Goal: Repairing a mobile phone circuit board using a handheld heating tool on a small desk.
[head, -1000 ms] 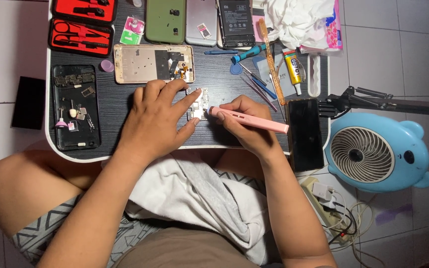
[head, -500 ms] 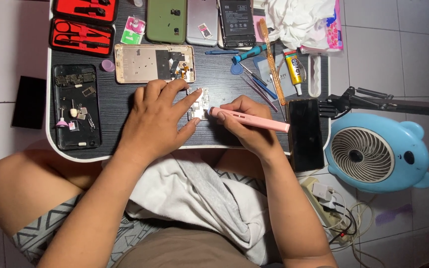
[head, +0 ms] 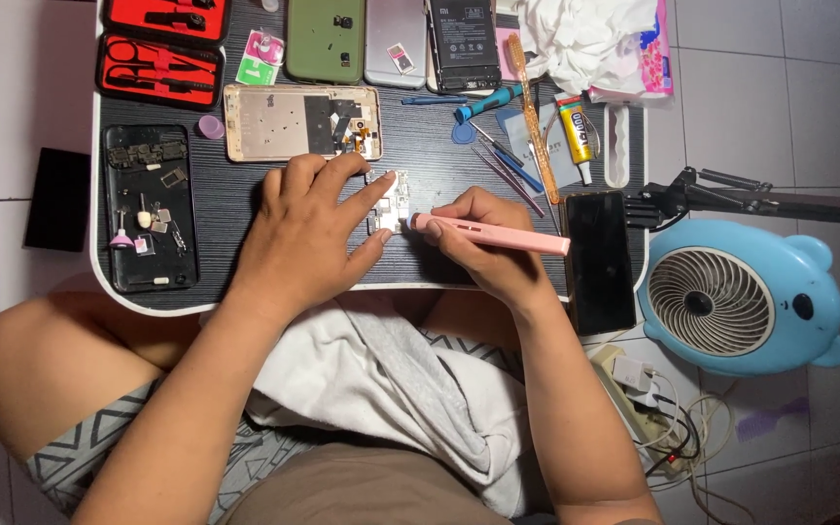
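A small circuit board (head: 388,202) lies near the middle of the dark lap table (head: 439,146). My left hand (head: 308,228) rests flat beside it, with finger and thumb pinning the board's left side. My right hand (head: 483,248) grips a pink pen-shaped tool (head: 493,234), held nearly level, its tip touching the board's right edge. A gold phone frame (head: 301,122), opened up, lies just beyond my left hand.
A black phone shell with loose parts (head: 148,206) sits at the table's left, red tool cases (head: 162,68) behind it. Phones (head: 396,41), tweezers (head: 507,167), a glue tube (head: 576,131) lie further back. A black phone (head: 600,262) and blue fan (head: 741,301) are at right.
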